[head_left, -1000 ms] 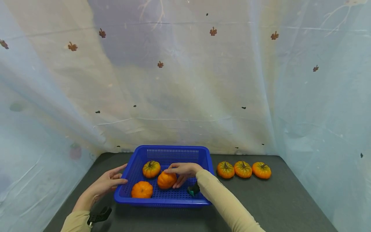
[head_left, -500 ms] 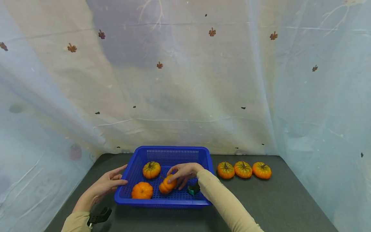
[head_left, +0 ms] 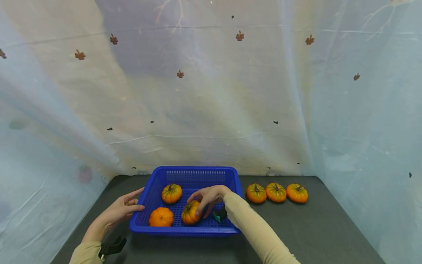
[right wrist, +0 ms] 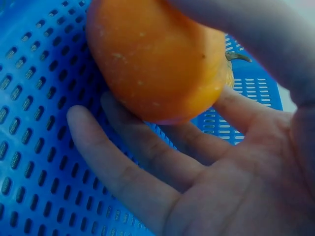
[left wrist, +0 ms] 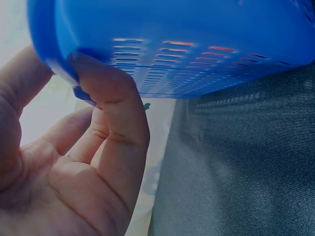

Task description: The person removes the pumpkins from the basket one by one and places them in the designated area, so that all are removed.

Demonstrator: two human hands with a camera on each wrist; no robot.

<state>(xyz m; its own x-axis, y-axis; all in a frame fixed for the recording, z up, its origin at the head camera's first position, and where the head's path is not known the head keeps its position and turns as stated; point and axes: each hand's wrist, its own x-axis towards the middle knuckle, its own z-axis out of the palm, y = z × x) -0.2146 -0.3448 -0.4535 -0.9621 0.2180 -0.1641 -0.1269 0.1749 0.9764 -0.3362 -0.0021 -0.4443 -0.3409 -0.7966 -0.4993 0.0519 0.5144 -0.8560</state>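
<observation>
A pumpkin (head_left: 188,215) is being held inside the basket (head_left: 184,230) by the right hand (head_left: 212,195), fingers curled, while the basket is being gripped by the left hand (head_left: 119,210); light pressure is seemingly being needed.

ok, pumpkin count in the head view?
6. In the blue basket: far-left pumpkin, near-left pumpkin, third pumpkin held by the right hand. On the table, rightward in a row: fourth pumpkin, fifth pumpkin, sixth pumpkin. Behind the right sleeve, another could be hidden.
</observation>
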